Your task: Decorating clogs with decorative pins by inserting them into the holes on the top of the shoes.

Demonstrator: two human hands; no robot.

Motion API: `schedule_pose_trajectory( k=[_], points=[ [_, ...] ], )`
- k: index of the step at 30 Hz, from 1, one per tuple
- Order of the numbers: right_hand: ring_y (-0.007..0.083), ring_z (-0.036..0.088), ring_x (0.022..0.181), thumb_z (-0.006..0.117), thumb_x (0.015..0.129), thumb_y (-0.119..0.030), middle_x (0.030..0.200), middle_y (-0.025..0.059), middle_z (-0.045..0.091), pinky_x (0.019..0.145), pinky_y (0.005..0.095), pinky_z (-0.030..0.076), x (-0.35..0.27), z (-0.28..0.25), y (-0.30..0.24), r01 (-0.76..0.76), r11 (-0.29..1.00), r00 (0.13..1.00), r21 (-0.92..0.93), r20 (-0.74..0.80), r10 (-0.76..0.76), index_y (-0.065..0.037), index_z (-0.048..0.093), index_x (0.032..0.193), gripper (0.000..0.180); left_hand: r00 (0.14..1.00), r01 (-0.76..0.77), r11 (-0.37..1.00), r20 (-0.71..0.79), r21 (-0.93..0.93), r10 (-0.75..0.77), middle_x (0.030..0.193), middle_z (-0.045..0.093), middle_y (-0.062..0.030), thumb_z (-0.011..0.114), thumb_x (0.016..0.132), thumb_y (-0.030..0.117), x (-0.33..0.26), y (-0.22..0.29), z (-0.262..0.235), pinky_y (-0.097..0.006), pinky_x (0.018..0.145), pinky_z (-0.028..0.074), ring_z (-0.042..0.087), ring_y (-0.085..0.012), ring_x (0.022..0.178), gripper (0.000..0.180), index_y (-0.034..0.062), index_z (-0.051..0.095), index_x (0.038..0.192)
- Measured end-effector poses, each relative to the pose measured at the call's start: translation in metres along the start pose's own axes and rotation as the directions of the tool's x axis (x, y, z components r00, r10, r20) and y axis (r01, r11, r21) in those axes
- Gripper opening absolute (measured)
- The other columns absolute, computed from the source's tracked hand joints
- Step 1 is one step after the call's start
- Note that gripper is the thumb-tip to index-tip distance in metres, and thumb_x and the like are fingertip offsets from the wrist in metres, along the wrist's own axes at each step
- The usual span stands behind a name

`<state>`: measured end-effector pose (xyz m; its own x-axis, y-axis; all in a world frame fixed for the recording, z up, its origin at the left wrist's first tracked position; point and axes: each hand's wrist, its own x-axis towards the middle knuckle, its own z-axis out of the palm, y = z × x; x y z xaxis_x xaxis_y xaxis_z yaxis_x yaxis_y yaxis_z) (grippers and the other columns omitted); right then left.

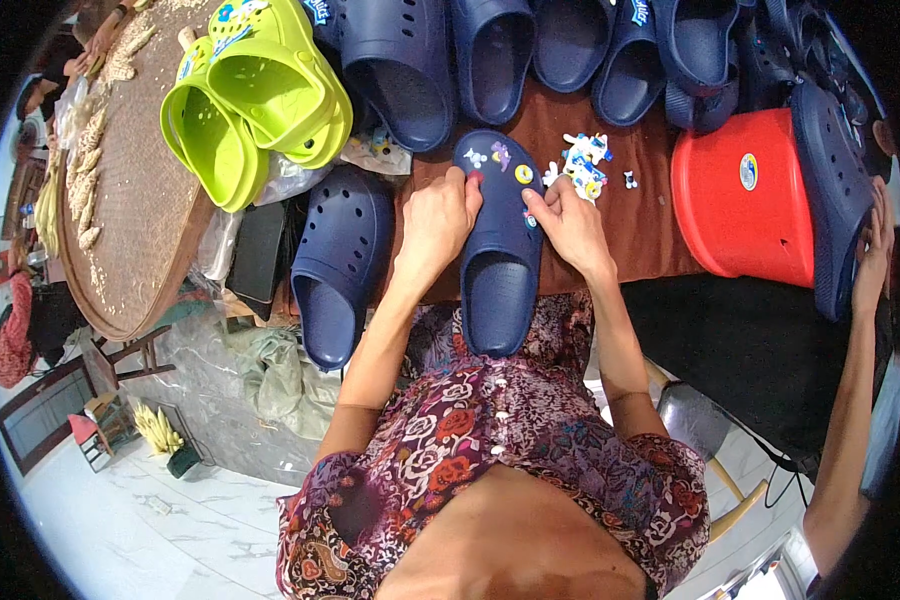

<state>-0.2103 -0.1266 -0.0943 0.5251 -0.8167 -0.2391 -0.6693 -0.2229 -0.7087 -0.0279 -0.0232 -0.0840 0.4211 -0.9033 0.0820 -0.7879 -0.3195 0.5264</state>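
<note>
A navy foam clog lies in front of me with its toe pointing away. Small decorative charms, among them a yellow round one and a purple one, sit on its upper. My left hand grips the clog's left side, fingers curled near a small red charm. On the opposite side my right hand is closed on the clog's edge, its thumb beside another charm. Whether a loose charm is under either set of fingers is hidden. A pile of loose white and blue charms lies just beyond my right hand.
Another navy clog lies left of my left hand. Lime-green clogs stand beyond it, and several navy clogs line the back of the brown cloth. Right of me are a red plastic stool and another person's hand against a navy clog.
</note>
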Motion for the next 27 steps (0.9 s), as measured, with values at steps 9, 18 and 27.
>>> schedule_pose_trajectory(
  k=[9,18,27],
  points=[
    [0.046,0.064,0.083,0.054,0.099,-0.026,0.082,0.0229,0.066,0.072,0.0505,0.05,-0.006,0.009,-0.005,0.093,0.977,0.99,-0.19,-0.089,-0.111,-0.002,0.05,0.1,0.024,0.999,0.05,0.996,-0.01,-0.074,-0.051,0.072,0.062,-0.0261,0.052,0.1,0.02,-0.011,-0.015,0.008,-0.054,0.06,0.049,0.063,-0.0458,0.068,0.022,0.0024,0.054,0.087],
    [0.0196,0.065,0.079,0.072,0.089,-0.01,0.108,0.0097,0.063,0.075,0.029,0.054,-0.017,-0.009,-0.02,0.29,0.927,0.957,0.238,-0.088,-0.277,-0.002,0.06,0.121,0.036,0.998,0.049,0.921,-0.015,-0.386,-0.06,0.074,0.066,-0.0192,0.067,0.093,0.026,-0.002,0.02,-0.021,-0.046,0.063,0.05,0.067,-0.0386,0.071,0.024,0.0031,0.062,0.091],
    [0.0251,0.068,0.089,0.066,0.091,-0.007,0.105,0.014,0.067,0.076,0.0338,0.054,-0.012,0.011,-0.019,0.437,0.861,0.895,0.26,-0.221,-0.387,-0.003,0.059,0.12,0.03,0.994,0.016,0.916,0.109,-0.4,0.03,0.077,0.068,-0.0127,0.072,0.089,0.028,0.008,0.042,-0.009,-0.037,0.06,0.051,0.068,-0.028,0.067,0.029,0.0032,0.061,0.098]
  ],
)
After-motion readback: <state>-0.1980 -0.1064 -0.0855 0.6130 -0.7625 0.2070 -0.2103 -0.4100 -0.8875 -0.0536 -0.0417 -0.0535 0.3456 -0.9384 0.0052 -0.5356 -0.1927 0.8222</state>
